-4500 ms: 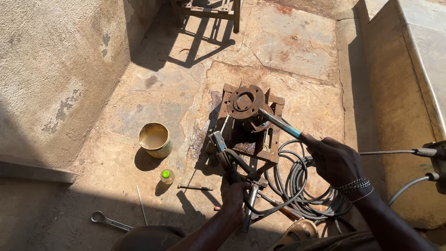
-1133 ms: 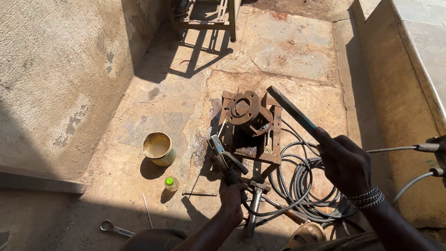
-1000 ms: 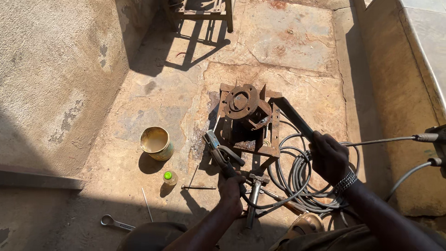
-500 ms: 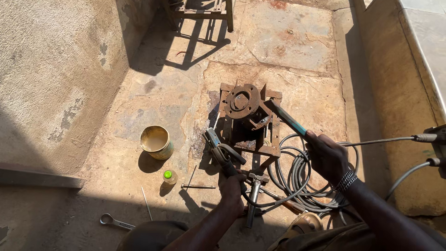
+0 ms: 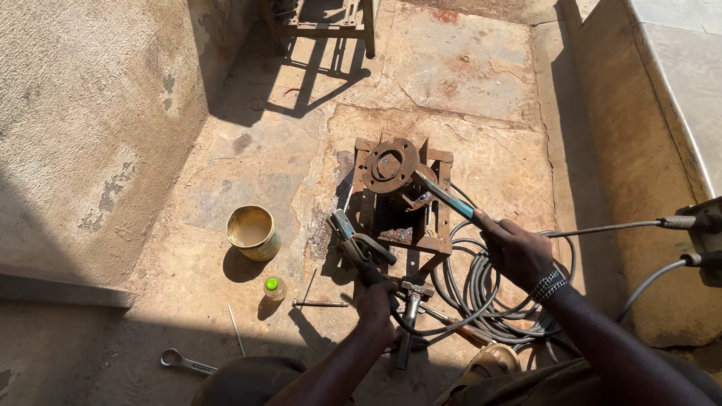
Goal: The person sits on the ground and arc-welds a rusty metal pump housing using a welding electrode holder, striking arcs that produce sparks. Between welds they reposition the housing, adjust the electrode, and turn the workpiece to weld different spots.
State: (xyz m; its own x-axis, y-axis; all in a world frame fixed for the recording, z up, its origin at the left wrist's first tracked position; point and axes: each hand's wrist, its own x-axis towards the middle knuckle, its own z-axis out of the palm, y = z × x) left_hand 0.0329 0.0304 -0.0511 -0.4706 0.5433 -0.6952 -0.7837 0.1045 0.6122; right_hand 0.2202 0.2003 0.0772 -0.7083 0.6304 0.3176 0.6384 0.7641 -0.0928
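Observation:
A rusty metal frame (image 5: 436,244) with a round flange (image 5: 389,163) on top stands on the stone floor. My right hand (image 5: 515,249) grips a long tool with a blue-green handle (image 5: 447,199); its far end rests against the frame just below the flange. My left hand (image 5: 376,295) is closed around the grip of a welding electrode holder (image 5: 347,231), which points up toward the frame's left side. A coil of grey cable (image 5: 481,289) lies under my right wrist.
A yellow tin can (image 5: 252,231), a small green-capped bottle (image 5: 272,286), thin rods (image 5: 320,303), a hammer (image 5: 406,319) and a spanner (image 5: 184,362) lie on the floor. A concrete wall (image 5: 83,135) rises left, a ledge (image 5: 662,98) and a cabled machine (image 5: 703,225) right.
My right hand had the long tool lifted off the frame, then swung it down so its end rests by the flange. My left hand and the electrode holder barely moved.

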